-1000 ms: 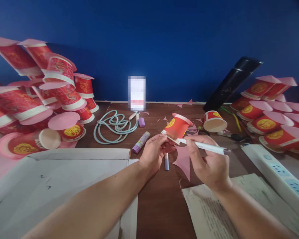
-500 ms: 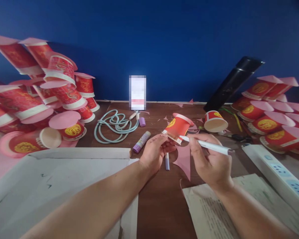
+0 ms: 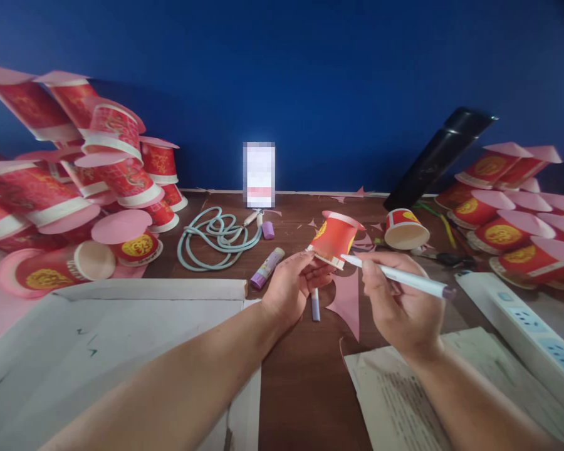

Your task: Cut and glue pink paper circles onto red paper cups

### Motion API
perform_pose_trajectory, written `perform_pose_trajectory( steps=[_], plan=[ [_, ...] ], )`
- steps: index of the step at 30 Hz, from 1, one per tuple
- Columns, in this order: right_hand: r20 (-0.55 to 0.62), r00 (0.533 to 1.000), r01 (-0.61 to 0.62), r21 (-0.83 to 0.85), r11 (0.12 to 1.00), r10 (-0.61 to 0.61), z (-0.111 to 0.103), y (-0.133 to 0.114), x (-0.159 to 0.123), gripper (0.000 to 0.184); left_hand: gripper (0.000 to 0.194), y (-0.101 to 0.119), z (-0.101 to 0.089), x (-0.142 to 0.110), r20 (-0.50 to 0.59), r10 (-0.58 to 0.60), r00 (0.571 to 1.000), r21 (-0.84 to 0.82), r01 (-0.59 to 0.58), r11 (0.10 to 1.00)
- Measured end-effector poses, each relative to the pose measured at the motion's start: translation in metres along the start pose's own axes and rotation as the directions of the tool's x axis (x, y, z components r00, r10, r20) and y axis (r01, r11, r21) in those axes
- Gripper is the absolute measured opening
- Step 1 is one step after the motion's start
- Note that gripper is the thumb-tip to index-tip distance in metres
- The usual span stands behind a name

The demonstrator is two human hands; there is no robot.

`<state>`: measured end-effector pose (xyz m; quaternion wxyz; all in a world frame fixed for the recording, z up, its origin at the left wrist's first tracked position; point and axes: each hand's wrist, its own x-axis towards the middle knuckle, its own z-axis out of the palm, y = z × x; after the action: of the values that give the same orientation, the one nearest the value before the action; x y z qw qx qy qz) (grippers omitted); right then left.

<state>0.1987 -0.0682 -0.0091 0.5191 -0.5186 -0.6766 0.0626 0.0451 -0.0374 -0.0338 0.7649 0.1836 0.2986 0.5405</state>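
A red paper cup [image 3: 336, 237] with yellow print is tilted in my left hand [image 3: 291, 285], whose fingers are closed round its white rim. A pink paper disc [image 3: 343, 219] covers the cup's upper end. My right hand [image 3: 404, 304] pinches a white pen [image 3: 404, 275], and its tip is at the lower right of the cup, by the rim; whether it touches cannot be made out. Beneath the hands lie a pink paper scrap [image 3: 348, 307] and a small pen cap [image 3: 315, 305]. A purple glue stick [image 3: 267, 269] rests left of the left hand, its cap [image 3: 267, 230] behind it.
Stacked red cups with pink discs rise at left [image 3: 122, 178] and right [image 3: 502, 235]. One cup [image 3: 407, 230] lies beside a black flask [image 3: 439, 160]. Also around are a coiled cable [image 3: 216, 241], a lit phone [image 3: 259, 175], a white box [image 3: 145, 338], a power strip [image 3: 521, 326] and printed paper [image 3: 395, 394].
My right hand and the pen have shifted slightly right, so the pen tip sits a little farther right along the cup. The cup has moved slightly up in my left hand.
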Motion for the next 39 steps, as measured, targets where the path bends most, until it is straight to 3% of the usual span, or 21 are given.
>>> perform_pose_trajectory(
  steps=[20, 33, 39],
  plan=[
    [0.016, 1.000, 0.000, -0.072, 0.997, 0.001, -0.0004, -0.0003, -0.0001, 0.014, 0.016, 0.0008, 0.0006, -0.0013, 0.026, 0.014, 1.000, 0.034, -0.014, 0.999],
    [-0.002, 0.994, 0.107, -0.081, 0.991, -0.108, 0.0008, -0.0043, 0.0012, 0.009, 0.013, 0.0018, 0.0018, -0.0004, -0.001, -0.001, 1.000, 0.019, 0.001, 1.000],
    [-0.027, 0.997, 0.070, -0.118, 0.991, -0.073, 0.0010, -0.0019, 0.0023, 0.011, 0.015, 0.0014, 0.0015, -0.0010, 0.005, 0.006, 1.000, 0.016, -0.006, 1.000]
  ],
)
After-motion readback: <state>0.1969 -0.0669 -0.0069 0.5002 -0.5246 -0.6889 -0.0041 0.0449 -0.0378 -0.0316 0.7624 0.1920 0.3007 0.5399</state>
